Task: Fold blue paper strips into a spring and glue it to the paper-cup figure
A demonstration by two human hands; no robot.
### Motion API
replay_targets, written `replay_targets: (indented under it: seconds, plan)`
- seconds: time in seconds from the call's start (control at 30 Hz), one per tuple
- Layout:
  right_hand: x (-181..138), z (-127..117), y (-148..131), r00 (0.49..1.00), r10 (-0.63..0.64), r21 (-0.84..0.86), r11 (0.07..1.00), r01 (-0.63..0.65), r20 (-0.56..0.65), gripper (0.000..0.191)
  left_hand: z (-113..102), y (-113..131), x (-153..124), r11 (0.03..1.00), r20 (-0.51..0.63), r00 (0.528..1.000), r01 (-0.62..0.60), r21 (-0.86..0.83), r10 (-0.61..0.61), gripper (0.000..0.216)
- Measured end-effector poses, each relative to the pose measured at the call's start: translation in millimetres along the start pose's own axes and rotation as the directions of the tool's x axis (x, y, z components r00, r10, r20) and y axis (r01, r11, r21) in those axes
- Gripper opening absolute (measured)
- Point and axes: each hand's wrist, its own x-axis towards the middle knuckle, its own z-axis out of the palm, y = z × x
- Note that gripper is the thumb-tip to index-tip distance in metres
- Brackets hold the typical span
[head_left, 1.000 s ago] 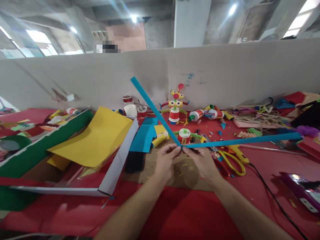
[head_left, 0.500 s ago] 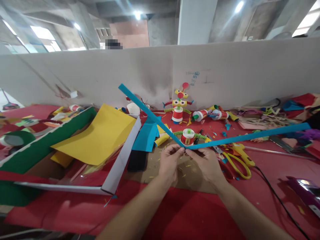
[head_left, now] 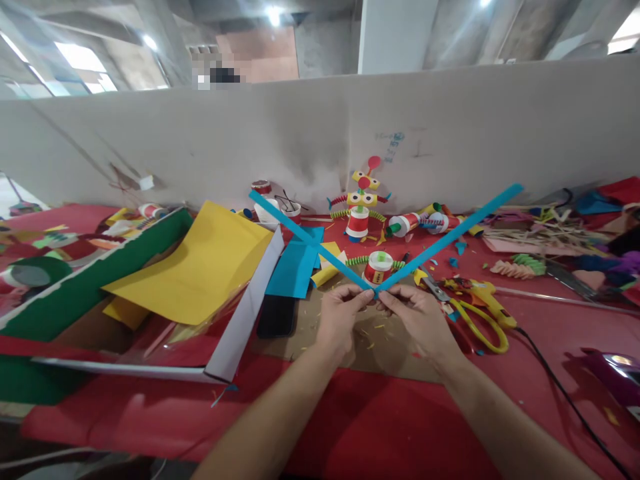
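Pinching near end of long blue paper strip [head_left: 313, 243], left hand [head_left: 340, 321] holds it slanting far left. Strip ends meet between hands, on near side of red-and-white paper cup [head_left: 380, 269]; whether glued, cannot tell. Right hand [head_left: 416, 323] grips second blue paper strip [head_left: 450, 239], now swung up from nearly level, making even V; joint angle seemingly under adjustment.

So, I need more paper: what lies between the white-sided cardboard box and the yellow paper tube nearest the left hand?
Blue rectangular paper lies between the box and the tube, as the head view shows.
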Motion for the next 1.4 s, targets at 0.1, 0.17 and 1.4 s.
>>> replay_targets:
  seconds: [0.1,0.17,1.4]
  plan:
    - [0.9,-0.7,0.8,1.0,0.003,0.04,0.999,-0.003,0.011,0.022,-0.4,-2.2,0.0,0.998,0.004,0.998,0.063,-0.032,-0.063,0.019]
    - [2.1,-2.1,1.1,1.0,0.016,0.051,0.999,-0.016,0.005,0.022,-1.0,-1.5,-0.3,0.993,0.03,0.994,0.107,-0.046,-0.106,0.02]
    - [10.1,-10.3,-0.8,0.998,-0.007,0.133,0.991,-0.001,0.059,0.009,1.5,-9.8,2.9,0.936,0.194,0.966,0.219,-0.277,-0.169,0.019]
